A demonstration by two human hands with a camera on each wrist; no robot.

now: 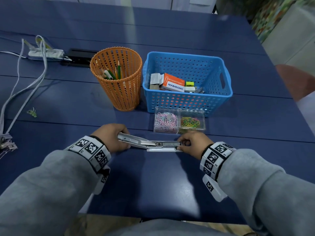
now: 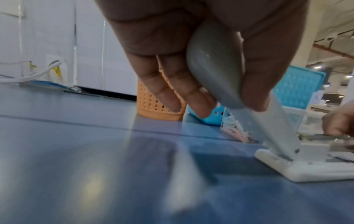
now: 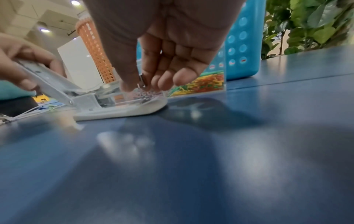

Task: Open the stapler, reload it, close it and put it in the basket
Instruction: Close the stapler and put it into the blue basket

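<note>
Head view: left hand (image 1: 111, 138) grips the white stapler's (image 1: 150, 144) raised lid, base flat on the blue table (image 1: 153, 181). Right hand (image 1: 191, 143) pinches the magazine's front end.

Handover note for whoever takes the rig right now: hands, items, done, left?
Left hand grips the stapler lid, swung open.
Right hand pinches a staple strip at the front of the magazine.
Stapler base sits on the table; basket stands behind it.
Done: opened.
Left: seat the staples, close it, put it in the basket.
</note>
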